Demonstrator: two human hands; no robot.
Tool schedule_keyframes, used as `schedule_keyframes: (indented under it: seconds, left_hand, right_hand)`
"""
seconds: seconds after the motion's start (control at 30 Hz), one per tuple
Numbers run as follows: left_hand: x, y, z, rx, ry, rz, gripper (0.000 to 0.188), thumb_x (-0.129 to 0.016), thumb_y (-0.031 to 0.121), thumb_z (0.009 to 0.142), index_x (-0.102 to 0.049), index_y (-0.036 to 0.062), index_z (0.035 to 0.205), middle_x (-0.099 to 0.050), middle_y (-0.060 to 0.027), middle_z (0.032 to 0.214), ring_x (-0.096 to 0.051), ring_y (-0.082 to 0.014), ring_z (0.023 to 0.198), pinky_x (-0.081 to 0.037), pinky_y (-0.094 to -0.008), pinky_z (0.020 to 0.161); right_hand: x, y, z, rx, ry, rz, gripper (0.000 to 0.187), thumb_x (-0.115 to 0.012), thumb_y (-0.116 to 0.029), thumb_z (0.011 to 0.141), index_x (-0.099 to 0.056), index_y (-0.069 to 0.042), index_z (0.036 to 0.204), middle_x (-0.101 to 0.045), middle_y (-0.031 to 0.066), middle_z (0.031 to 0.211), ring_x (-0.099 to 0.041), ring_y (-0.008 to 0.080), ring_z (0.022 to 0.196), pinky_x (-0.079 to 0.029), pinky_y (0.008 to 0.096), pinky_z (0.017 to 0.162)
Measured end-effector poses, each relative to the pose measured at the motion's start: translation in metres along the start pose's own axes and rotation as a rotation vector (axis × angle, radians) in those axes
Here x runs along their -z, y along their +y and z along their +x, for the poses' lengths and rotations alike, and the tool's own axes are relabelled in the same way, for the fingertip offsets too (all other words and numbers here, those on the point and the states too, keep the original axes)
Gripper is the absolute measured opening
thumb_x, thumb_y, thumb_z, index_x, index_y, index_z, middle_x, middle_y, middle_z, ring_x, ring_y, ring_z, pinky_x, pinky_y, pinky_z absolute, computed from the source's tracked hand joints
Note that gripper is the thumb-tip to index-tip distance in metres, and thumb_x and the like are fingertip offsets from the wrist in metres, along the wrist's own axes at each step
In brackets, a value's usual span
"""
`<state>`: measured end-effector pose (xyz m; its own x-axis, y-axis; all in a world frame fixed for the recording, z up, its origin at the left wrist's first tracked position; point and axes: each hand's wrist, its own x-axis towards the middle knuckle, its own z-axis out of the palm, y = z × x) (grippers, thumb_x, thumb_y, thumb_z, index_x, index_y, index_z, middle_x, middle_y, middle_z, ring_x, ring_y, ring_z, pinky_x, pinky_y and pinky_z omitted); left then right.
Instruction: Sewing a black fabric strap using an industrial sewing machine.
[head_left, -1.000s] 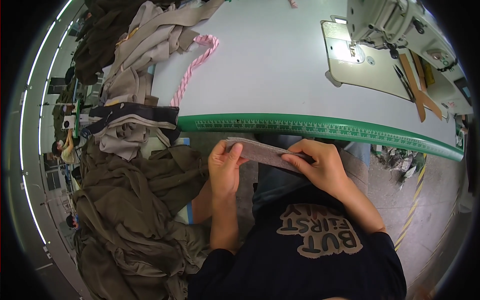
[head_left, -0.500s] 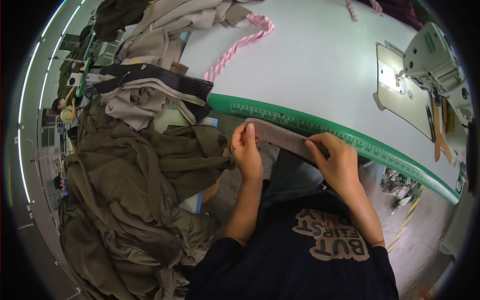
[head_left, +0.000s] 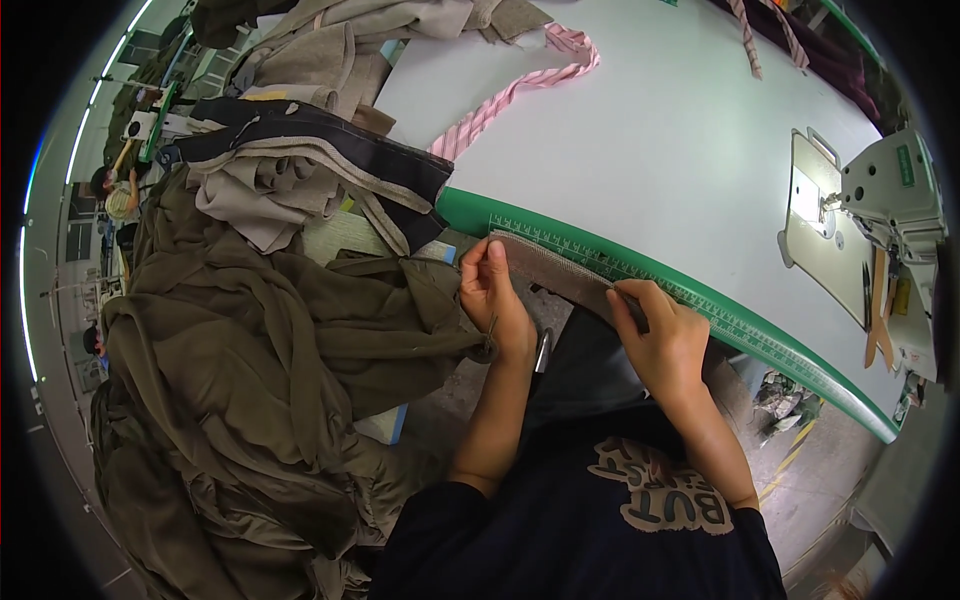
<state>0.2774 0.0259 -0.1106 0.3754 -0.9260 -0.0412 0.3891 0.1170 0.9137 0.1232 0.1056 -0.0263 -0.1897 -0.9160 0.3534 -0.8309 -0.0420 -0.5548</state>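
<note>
A narrow brown-grey fabric strip point(head_left: 560, 272) is stretched between my two hands along the table's green front edge. My left hand point(head_left: 490, 285) pinches its left end, thumb on top. The other end is pinched between thumb and fingers of my right hand point(head_left: 660, 325). The strip's upper edge lies against the ruler scale point(head_left: 640, 268) printed on the green edge. Its lower edge hangs over the side, above my lap.
Olive-brown garments point(head_left: 240, 360) are heaped at my left, with a black-and-grey piece point(head_left: 320, 140) above them. A pink striped ribbon point(head_left: 510, 95) lies on the white table point(head_left: 660, 120). At the right stand a sewing machine point(head_left: 885, 190) and scissors point(head_left: 879, 320) with tan handles.
The strip's left end has come up against the ruler scale, near its start. Both hands keep their pinch. The whole view has shifted slightly.
</note>
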Motion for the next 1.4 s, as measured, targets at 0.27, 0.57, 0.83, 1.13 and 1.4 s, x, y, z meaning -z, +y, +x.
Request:
schedule_keyframes:
  seconds: [0.27,0.57,0.83,1.13,1.4]
  left_hand:
    - [-0.001,-0.001,0.003,0.000,0.033,-0.003,0.020,-0.067,0.017,0.099,-0.062,-0.0003,0.107,-0.065,-0.0054,0.103,-0.058,-0.0113,0.095,-0.045,-0.0258,0.090]
    - [0.000,0.007,0.006,0.091,0.044,0.028,0.019,-0.066,0.016,0.099,-0.060,0.0003,0.108,-0.064,-0.0055,0.102,-0.058,-0.0123,0.095,-0.046,-0.0253,0.089]
    - [-0.004,0.009,0.005,0.052,-0.002,-0.009,0.018,-0.063,0.013,0.100,-0.058,-0.0006,0.110,-0.063,-0.0068,0.104,-0.059,-0.0131,0.097,-0.047,-0.0267,0.090]
    - [-0.004,0.009,0.006,0.044,-0.004,-0.010,0.019,-0.064,0.013,0.100,-0.058,-0.0008,0.111,-0.064,-0.0077,0.106,-0.059,-0.0131,0.099,-0.047,-0.0270,0.092]
    - [-0.001,0.005,0.005,0.026,0.011,0.026,0.020,-0.065,0.015,0.100,-0.058,-0.0003,0.110,-0.064,-0.0074,0.106,-0.058,-0.0128,0.100,-0.046,-0.0266,0.092]
  right_hand:
    - [-0.003,-0.004,0.006,-0.010,0.000,-0.053,0.015,-0.080,-0.013,0.082,-0.066,-0.009,0.088,-0.065,0.0039,0.067,-0.063,0.0194,0.052,-0.046,0.0305,0.049]
    - [-0.006,-0.006,0.011,-0.047,0.030,-0.034,0.016,-0.080,-0.012,0.081,-0.066,-0.009,0.088,-0.066,0.0035,0.067,-0.063,0.0196,0.052,-0.047,0.0303,0.049]
    - [-0.007,-0.006,0.007,-0.082,0.033,-0.065,0.016,-0.080,-0.015,0.081,-0.065,-0.010,0.088,-0.065,0.0030,0.066,-0.062,0.0200,0.050,-0.046,0.0314,0.047]
    - [-0.008,-0.006,0.006,-0.070,0.035,-0.092,0.016,-0.079,-0.017,0.082,-0.065,-0.012,0.087,-0.064,0.0019,0.064,-0.060,0.0196,0.047,-0.045,0.0315,0.045]
    - [-0.007,-0.009,0.010,-0.082,-0.005,-0.084,0.016,-0.078,-0.016,0.083,-0.064,-0.011,0.089,-0.066,0.0025,0.069,-0.062,0.0195,0.051,-0.046,0.0312,0.046]
